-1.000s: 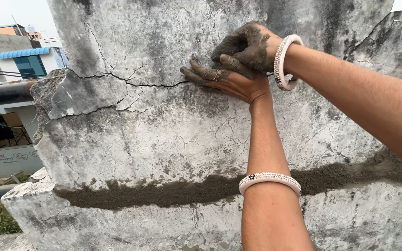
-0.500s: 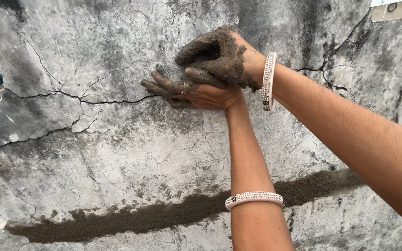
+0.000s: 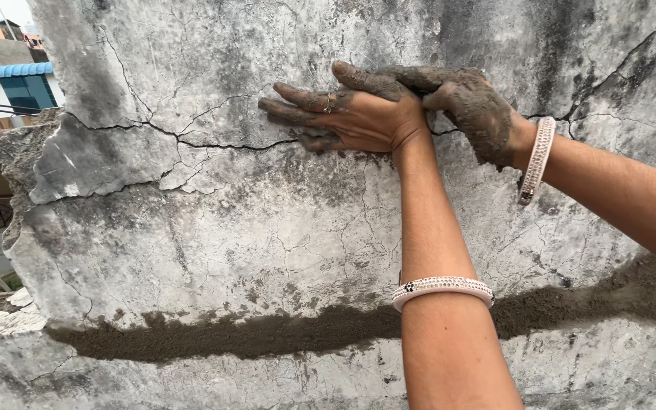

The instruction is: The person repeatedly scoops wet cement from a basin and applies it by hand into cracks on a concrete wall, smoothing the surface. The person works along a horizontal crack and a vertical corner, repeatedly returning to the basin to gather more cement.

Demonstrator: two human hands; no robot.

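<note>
My left hand (image 3: 343,114) lies flat against a cracked grey concrete wall (image 3: 252,228), fingers smeared with wet mortar and pointing left along a horizontal crack (image 3: 214,143). A ring sits on one finger and a pale bangle (image 3: 442,290) circles the forearm. My right hand (image 3: 472,106), thickly coated in dark mortar, rests on the wall just right of the left wrist, its fingers stretched over the base of the left thumb. It wears a white bangle (image 3: 534,159). No lump of mortar is visible in either hand.
A dark band of fresh mortar (image 3: 267,338) fills a long horizontal joint low on the wall. The wall's broken left edge (image 3: 20,167) gives way to buildings with a blue roof (image 3: 9,72) beyond. More cracks branch at the upper right (image 3: 609,83).
My right hand has slid from above the left hand's fingers to the right, behind its wrist, and uncurled. The left hand stays pressed on the crack. The view has swung back left.
</note>
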